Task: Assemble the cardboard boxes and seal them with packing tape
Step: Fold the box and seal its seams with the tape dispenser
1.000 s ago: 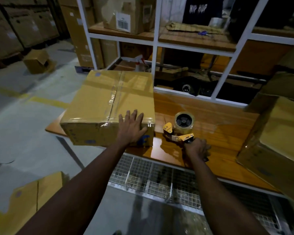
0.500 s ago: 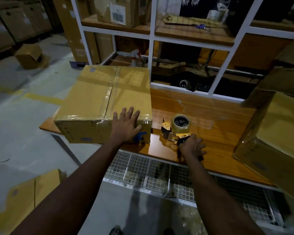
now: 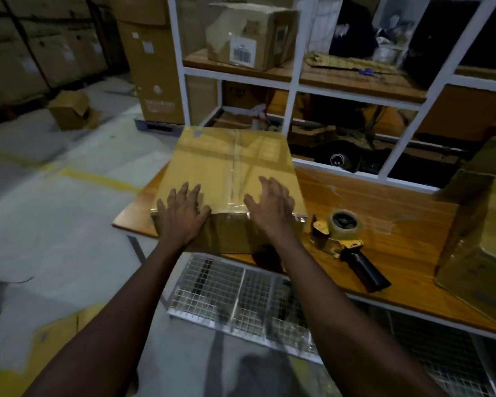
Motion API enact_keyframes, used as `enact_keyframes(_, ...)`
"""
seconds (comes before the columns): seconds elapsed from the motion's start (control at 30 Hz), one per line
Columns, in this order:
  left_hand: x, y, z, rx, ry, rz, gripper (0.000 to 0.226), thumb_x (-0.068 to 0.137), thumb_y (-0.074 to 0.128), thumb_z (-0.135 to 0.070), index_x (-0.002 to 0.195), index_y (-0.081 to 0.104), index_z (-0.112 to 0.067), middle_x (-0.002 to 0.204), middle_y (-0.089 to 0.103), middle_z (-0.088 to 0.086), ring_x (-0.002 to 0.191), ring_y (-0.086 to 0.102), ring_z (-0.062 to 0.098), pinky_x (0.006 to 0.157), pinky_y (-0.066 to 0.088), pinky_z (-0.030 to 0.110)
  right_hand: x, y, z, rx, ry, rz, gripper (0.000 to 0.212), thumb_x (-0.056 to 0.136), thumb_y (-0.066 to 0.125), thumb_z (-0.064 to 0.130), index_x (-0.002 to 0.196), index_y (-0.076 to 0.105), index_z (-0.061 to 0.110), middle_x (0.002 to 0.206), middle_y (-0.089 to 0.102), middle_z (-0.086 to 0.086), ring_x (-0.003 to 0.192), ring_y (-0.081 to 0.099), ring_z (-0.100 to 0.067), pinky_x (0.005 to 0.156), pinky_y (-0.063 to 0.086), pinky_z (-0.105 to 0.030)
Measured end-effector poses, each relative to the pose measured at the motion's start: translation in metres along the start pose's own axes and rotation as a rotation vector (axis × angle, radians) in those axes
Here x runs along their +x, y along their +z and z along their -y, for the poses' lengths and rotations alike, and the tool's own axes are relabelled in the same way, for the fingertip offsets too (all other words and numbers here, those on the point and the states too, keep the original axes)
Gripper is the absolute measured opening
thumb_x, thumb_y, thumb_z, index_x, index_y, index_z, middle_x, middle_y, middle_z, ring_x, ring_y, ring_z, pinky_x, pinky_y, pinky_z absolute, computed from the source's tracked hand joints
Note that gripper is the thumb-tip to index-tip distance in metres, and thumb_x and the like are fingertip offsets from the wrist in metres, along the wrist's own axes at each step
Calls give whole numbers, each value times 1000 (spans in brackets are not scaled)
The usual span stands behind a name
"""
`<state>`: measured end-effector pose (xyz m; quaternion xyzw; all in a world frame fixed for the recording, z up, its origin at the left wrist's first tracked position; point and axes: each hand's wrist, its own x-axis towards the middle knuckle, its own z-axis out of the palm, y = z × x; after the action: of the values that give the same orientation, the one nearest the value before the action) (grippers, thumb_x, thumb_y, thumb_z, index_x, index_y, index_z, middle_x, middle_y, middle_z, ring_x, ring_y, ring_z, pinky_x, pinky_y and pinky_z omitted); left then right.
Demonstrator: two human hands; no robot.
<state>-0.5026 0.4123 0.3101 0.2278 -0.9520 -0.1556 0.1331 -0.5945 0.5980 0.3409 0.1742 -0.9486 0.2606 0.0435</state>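
your left hand point(image 3: 184, 216) lies flat, fingers spread, on the near top edge of the taped brown cardboard box point(image 3: 229, 167), which sits at the left end of the orange wooden table point(image 3: 384, 224). your right hand point(image 3: 272, 207) is open too, fingers splayed, at the same edge right of the clear tape seam point(image 3: 235, 173); neither hand grips anything. the yellow and black tape dispenser point(image 3: 344, 242) lies on the table just right of the box, apart from both hands.
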Motion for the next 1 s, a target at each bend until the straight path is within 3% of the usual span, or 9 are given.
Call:
enact_keyframes(0.1, 1, -3, 54, -201, -206, -155, 58, 96, 45, -42, 150, 39, -21, 161, 27, 10, 147, 23, 33, 115, 20, 57, -1, 32, 47, -18, -200, 167, 61, 98, 42, 55, 151, 34, 26, 162, 25, -5, 147, 21, -27, 118, 19, -49)
enact_keyframes(0.2, -3, 3, 93, -602, -357, -166, 49, 102, 37, -30, 147, 44, -10, 151, 43, 16, 138, 39, 34, 110, 33, 41, -3, 59, 69, -137, -297, 294, 58, 101, 30, 55, 153, 32, 29, 164, 20, -3, 149, 16, -29, 119, 13, -52)
enact_keyframes(0.33, -30, 7, 85, -750, -262, -129, 54, 96, 38, -29, 149, 40, -15, 132, 55, 8, 110, 52, 21, 79, 36, 25, -6, 78, 76, -253, -320, 283, 53, 102, 24, 55, 148, 36, 32, 162, 23, -3, 147, 17, -34, 116, 14, -57)
enact_keyframes(0.37, -36, 13, 80, -733, -238, -96, 61, 97, 41, -27, 155, 26, -16, 143, 48, 10, 116, 51, 24, 83, 39, 27, -6, 80, 77, -257, -308, 285, 53, 102, 24, 56, 148, 36, 33, 162, 22, -3, 148, 16, -34, 117, 13, -58)
enact_keyframes(0.43, -45, 31, 75, -649, -176, -32, 80, 100, 48, -23, 157, -7, -16, 165, 5, 13, 146, 26, 30, 108, 36, 36, -7, 82, 78, -277, -302, 290, 54, 102, 23, 57, 149, 34, 33, 163, 20, -3, 148, 14, -34, 117, 10, -58)
enact_keyframes(0.5, -47, 46, 74, -570, -127, -39, 94, 99, 54, -22, 149, -26, -16, 159, -30, 8, 152, -4, 28, 119, 20, 38, -9, 85, 77, -310, -313, 287, 56, 102, 22, 58, 151, 30, 32, 164, 17, -3, 149, 11, -35, 117, 8, -60)
enact_keyframes(0.57, -48, 49, 70, -537, -110, -54, 98, 98, 55, -25, 144, -32, -15, 153, -39, 9, 151, -11, 30, 120, 17, 42, -10, 86, 75, -329, -325, 271, 57, 101, 22, 59, 152, 28, 32, 164, 16, -4, 149, 11, -37, 118, 8, -61)
enact_keyframes(0.77, -48, 58, 68, -425, -118, -38, 87, 97, 52, -34, 156, -4, -3, 150, -44, 6, 152, -7, 32, 116, 20, 59, -10, 91, 77, -326, -308, 258, 59, 99, 24, 62, 150, 30, 32, 163, 18, -4, 149, 13, -36, 117, 8, -62)
enact_keyframes(1.0, -42, 61, 64, -870, -344, -376, 54, 93, 54, -30, 143, 45, -12, 166, -6, -2, 152, 7, 24, 116, 26, 45, -12, 91, 78, -373, -311, 239, 63, 97, 23, 67, 150, 29, 32, 162, 20, -4, 148, 15, -38, 116, 10, -63)
